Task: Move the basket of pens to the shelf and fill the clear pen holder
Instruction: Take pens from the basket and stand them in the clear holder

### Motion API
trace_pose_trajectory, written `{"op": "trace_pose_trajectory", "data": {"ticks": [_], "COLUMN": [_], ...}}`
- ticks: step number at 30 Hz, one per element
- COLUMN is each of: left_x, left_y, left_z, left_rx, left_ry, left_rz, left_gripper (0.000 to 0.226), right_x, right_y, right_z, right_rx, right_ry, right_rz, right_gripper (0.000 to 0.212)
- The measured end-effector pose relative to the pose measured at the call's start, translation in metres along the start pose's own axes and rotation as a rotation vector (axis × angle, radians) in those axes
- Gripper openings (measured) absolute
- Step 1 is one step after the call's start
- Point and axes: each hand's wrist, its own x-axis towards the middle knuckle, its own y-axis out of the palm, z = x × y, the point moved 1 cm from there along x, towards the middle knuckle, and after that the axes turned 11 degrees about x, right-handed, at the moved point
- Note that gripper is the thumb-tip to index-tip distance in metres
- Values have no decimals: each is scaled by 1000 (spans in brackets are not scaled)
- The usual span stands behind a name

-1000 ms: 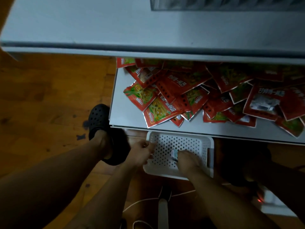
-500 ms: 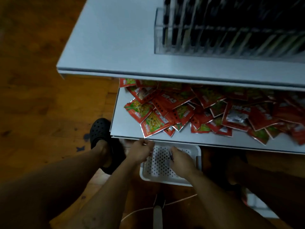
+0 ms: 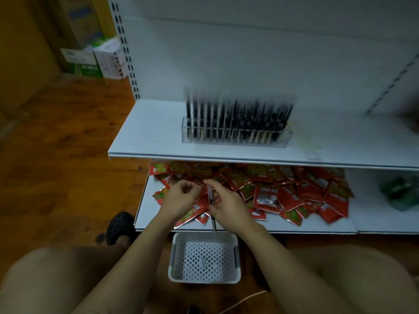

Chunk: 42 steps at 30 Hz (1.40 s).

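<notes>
A white perforated basket (image 3: 205, 277) sits on the wooden floor between my knees, with only a small scrap showing on its bottom. My right hand (image 3: 226, 206) pinches a thin pen (image 3: 210, 196), held upright above the lower shelf. My left hand (image 3: 181, 198) is raised just left of it, fingers curled, and I cannot make out anything in it. A clear pen holder (image 3: 237, 138) stands on the upper shelf (image 3: 158, 141), packed with several dark pens.
Several red snack packets (image 3: 294, 191) cover the lower shelf (image 3: 145, 214) under my hands. A green item (image 3: 399, 191) lies at its right end. My black shoe (image 3: 120, 225) is on the floor at left. Cartons (image 3: 95, 62) stand by the far wall. A cable (image 3: 240, 302) crosses the floor.
Both hands have risen out of the basket to above the lower shelf, the right one bringing up a pen. The view has tilted up, showing the pen holder and shelf back.
</notes>
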Motion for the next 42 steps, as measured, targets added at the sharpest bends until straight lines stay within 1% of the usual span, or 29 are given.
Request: {"op": "trace_pose_trajectory", "data": {"ticks": [3,6,9,11,15,18,24,28,30,33,36,42], "left_x": [-1,2,11,21,49,73,113,124,125,124,121,116], "left_y": [-9,-25,-45,-54,-59,-55,-49,-47,-45,-43,-42,-38], "left_z": [-29,-59,-82,-93,-107,-107,-100,-92,-92,-91,-89,-90], "left_rx": [-13,53,125,141,138,105,32,2,-8,-18,-31,-26], "left_ry": [65,123,172,203,213,181,67,17,16,22,25,26], "left_rz": [-76,-125,-204,-256,-379,-436,-457,-449,-447,-447,-452,-479], "left_gripper": [7,9,15,17,20,27,35,37,37,35,32,28], "right_x": [-2,1,7,13,29,43,70,79,81,81,76,59], "right_y": [-36,-75,-119,-149,-195,-211,-223,-219,-215,-212,-215,-219], "right_z": [19,38,51,54,45,32,14,0,-8,-16,-18,-15], "right_rx": [-14,-1,53,80,117,118,98,76,60,23,13,-40], "right_ry": [-64,-121,-175,-199,-287,-312,-287,-232,-205,-212,-195,-139], "right_rz": [-128,-264,-394,-526,-848,-961,-952,-898,-865,-796,-713,-683], "right_gripper": [68,71,67,63,58,55,52,51,49,43,46,48]}}
